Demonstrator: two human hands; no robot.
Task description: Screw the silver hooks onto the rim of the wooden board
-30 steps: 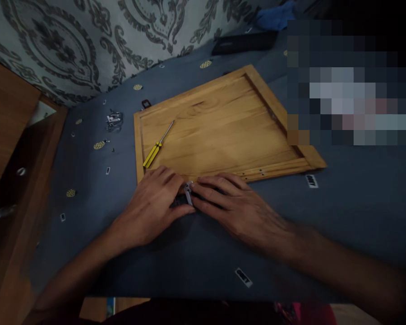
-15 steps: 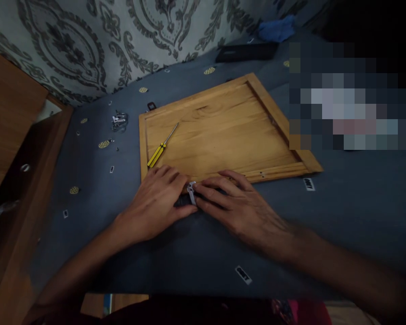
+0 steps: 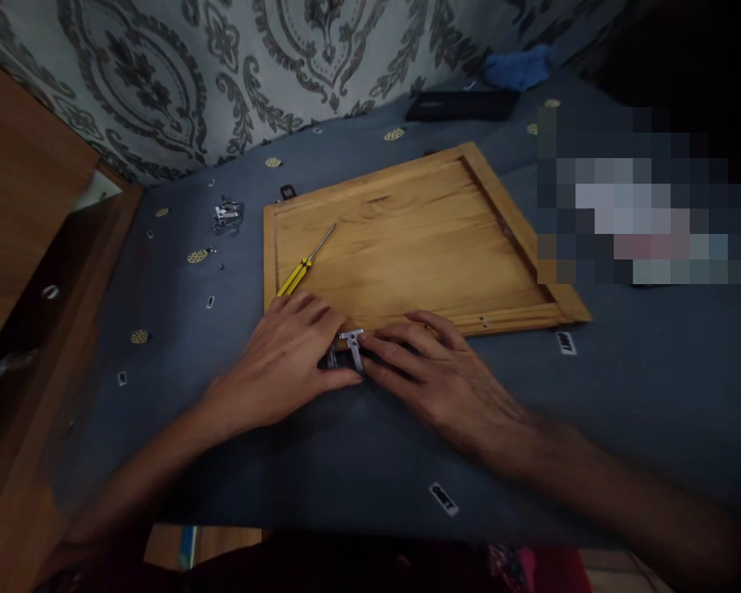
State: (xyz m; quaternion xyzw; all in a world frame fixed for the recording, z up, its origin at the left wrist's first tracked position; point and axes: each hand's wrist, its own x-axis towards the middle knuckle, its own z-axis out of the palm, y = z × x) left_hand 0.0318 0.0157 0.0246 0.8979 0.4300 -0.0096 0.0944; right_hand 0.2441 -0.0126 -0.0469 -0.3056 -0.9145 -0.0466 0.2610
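Note:
A small silvery T-shaped metal hinge with holes sits at the near edge of a framed wooden panel. From the left, my left hand closes around it, its thumb under the near end and its fingers over the panel's edge. The fingertips of my right hand press on the hinge's right side, with the other fingers bent along the frame. A yellow-handled screwdriver lies on the panel just beyond my left hand, its tip pointing away.
Several loose metal fittings lie on the blue patterned cloth at left. A black case and a blue cloth bundle are at the back. A wooden cabinet borders the left. Another person, blurred out, is at right.
The hinge has turned slightly between my fingers, so its T-shaped end now shows more fully. Both hands stay at the panel's near edge; the whole view has shifted a little.

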